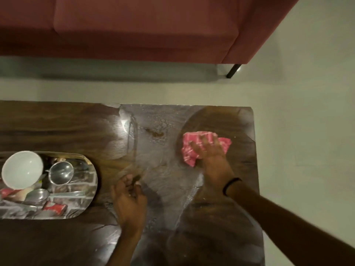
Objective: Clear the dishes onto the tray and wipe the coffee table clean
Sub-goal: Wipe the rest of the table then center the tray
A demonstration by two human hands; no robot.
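Note:
A dark wooden coffee table (57, 121) fills the lower view, its right half wet and streaked, with a brown spill mark (156, 133) near the far middle. My right hand (210, 150) presses flat on a pink patterned cloth (192, 148) at the table's right side. My left hand (128, 198) hovers over the table's middle with fingers loosely curled and nothing clearly in it. At the left, a shiny oval metal tray (90, 189) holds a white bowl (22, 169), a steel cup (61, 172), another steel piece (37, 195) and red wrappers (55, 206).
A dark red sofa (134, 27) stands beyond the table across a strip of pale floor, its black leg (233, 71) at the right. Pale floor (307, 131) lies to the right of the table's edge.

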